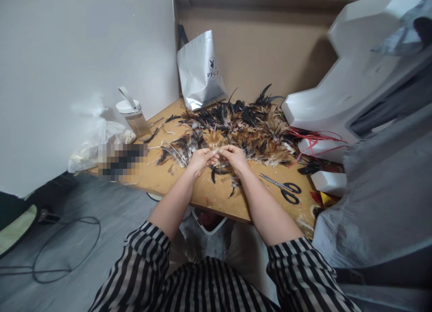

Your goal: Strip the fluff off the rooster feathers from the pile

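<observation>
Over the front of the wooden table, my left hand (201,160) and my right hand (234,157) meet with fingertips pinched together. Between them is the pale base of what looks like a small bunch of orange-brown feathers (213,136), its tips fanning away from me. Just beyond lies a heap of brown and black feathers (256,134), partly hidden by my hands. Loose dark feathers (232,186) lie under my wrists. To the right of my right forearm rest scissors with black handles (283,187), their blades slightly apart and pointing left.
A silver bag (200,73) stands against the cardboard at the back. At the left are a white-lidded cup (133,116) and a plastic bag (84,145). Red string (320,141) and white foam pieces (329,182) crowd the right edge. A bin (211,226) sits below the table.
</observation>
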Tool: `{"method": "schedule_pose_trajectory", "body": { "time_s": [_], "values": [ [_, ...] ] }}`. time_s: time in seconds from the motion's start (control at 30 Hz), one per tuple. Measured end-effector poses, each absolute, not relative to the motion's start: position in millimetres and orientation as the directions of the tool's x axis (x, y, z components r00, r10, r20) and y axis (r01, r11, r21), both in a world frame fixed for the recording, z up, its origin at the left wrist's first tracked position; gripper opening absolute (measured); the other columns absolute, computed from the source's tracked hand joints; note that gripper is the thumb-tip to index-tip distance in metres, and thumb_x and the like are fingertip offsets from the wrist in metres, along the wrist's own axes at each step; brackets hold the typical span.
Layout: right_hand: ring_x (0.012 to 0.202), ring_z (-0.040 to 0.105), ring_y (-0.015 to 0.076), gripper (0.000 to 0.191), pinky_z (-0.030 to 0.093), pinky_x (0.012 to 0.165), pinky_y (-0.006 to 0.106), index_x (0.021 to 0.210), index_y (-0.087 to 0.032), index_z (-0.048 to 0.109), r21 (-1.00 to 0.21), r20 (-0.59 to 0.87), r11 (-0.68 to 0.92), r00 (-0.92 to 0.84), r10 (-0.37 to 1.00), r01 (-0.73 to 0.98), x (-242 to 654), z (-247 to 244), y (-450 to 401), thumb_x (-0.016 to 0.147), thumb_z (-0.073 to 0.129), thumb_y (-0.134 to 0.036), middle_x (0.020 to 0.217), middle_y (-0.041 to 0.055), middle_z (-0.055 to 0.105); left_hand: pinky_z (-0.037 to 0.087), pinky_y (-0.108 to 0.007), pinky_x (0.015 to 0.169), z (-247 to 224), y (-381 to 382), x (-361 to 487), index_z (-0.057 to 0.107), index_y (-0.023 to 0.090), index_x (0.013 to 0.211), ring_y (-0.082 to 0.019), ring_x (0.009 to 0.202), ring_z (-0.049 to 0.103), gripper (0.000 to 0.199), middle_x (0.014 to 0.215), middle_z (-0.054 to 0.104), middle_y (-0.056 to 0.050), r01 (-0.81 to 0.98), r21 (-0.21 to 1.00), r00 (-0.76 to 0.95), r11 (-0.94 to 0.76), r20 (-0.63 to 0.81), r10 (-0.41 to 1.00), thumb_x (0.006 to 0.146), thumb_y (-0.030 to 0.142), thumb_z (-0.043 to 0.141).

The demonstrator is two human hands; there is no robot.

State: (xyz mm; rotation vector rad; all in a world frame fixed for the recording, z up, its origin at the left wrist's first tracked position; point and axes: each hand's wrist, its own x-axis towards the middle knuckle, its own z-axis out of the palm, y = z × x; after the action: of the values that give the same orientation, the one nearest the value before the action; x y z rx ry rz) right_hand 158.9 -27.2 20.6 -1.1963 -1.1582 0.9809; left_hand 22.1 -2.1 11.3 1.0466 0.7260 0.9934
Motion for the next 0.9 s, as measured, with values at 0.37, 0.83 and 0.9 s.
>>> {"method": "schedule_pose_trajectory", "body": {
  "time_s": [0.37,0.83,0.9],
  "values": [
    [0.05,0.046,0.0094,0.014,0.032,0.05,0.021,0.061,-0.016,0.064,-0.712,0.121,0.146,-0.085,0.989,0.686,182,16,-28,0.063,0.057,-0.028,0.054,-0.0015,0.058,0.04,-0.013,0.046,9,6,18,0.061,0.009,0.067,-0.003,0.048,0.052,0.022,0.061,0.062,-0.004,-0.398,0.908,0.229,0.132,-0.04,0.973,0.063,0.029,0.069],
    [0.064,0.05,0.0123,0.012,0.035,0.058,0.022,0.067,-0.016,0.063,-0.572,0.321,0.274,-0.096,0.942,0.773,166,12,-29,0.068,0.054,-0.025,0.07,0.0024,0.06,0.04,-0.013,0.045,8,6,19,0.06,0.009,0.068,-0.004,0.049,0.053,0.023,0.064,0.063,-0.005,-0.41,0.898,0.245,0.159,-0.06,0.968,0.063,0.029,0.069],
    [0.059,0.049,0.011,0.014,0.036,0.056,0.021,0.067,-0.015,0.061,-0.724,0.307,0.248,-0.021,0.951,0.643,170,13,-27,0.068,0.054,-0.027,0.066,0.0015,0.059,0.04,-0.013,0.045,8,6,19,0.06,0.009,0.068,-0.003,0.049,0.053,0.023,0.064,0.063,-0.005,-0.41,0.899,0.241,0.154,-0.057,0.969,0.063,0.029,0.069]
  ]
}}
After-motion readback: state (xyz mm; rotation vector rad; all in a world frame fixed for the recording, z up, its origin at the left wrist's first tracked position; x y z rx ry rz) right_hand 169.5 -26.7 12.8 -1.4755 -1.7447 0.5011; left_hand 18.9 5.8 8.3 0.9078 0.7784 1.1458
